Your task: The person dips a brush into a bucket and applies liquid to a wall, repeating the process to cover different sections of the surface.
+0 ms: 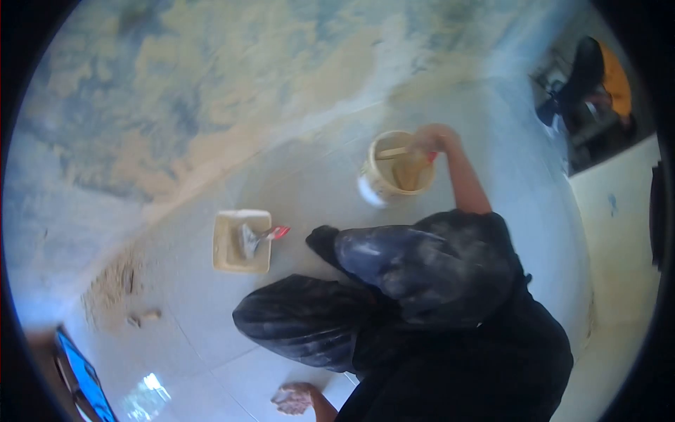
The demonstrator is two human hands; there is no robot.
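Note:
Over the rim of a cream bucket, my right hand is closed on a red-handled putty knife, whose broad tan-coated blade is down inside and blurred. A pale stick lies across the bucket's inside beside it. My left hand hangs low beside my knee, fingers stretched out and smeared pale, with nothing in it. In front of my feet sits a cream rectangular tray. Another putty knife rests in it, its red handle sticking out over the side.
A patchy, partly coated wall rises beyond the tiled floor. Crumbled debris lies along its foot. A lit screen stands at the lower left. Another person is at the upper right, past a doorway.

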